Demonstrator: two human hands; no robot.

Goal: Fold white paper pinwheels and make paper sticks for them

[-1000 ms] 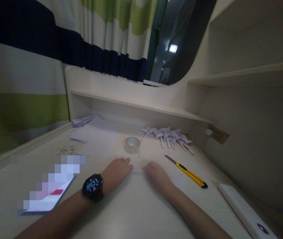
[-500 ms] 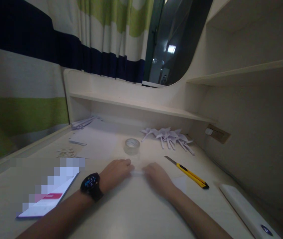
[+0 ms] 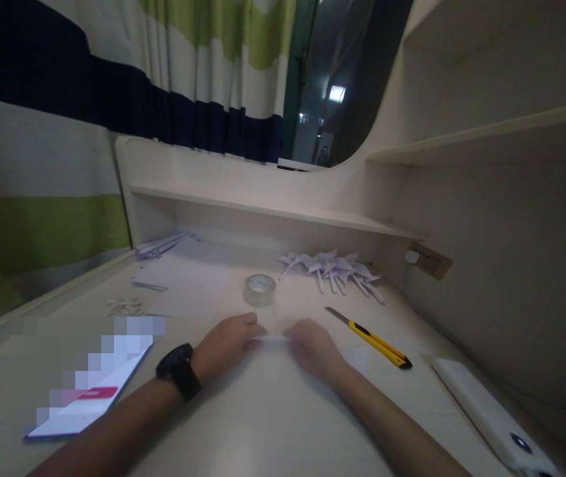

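My left hand (image 3: 228, 341), with a black watch (image 3: 178, 371) on its wrist, pinches one end of a thin rolled strip of white paper (image 3: 276, 338). My right hand (image 3: 315, 348) has its curled fingers on the other end. The strip lies level between them, low over the desk. Its ends are hidden under my fingers, and the fingertips are partly blurred. A roll of clear tape (image 3: 260, 291) stands just beyond my hands. Right of my right hand lies a yellow utility knife (image 3: 377, 341) with its blade out. A small white paper (image 3: 356, 358) shows beside my right wrist.
Several paper pinwheels (image 3: 335, 265) lie at the back right. White sheets (image 3: 188, 281), paper sticks (image 3: 164, 245) and small pale pieces (image 3: 126, 306) sit at the back left. A partly pixelated, lit screen (image 3: 118, 377) is near my left forearm. A long white object (image 3: 486, 411) lies far right.
My left wrist has rolled, so the watch face has turned away. Both hands still hold the paper strip, which shows more clearly between them. The whole view has shifted slightly.
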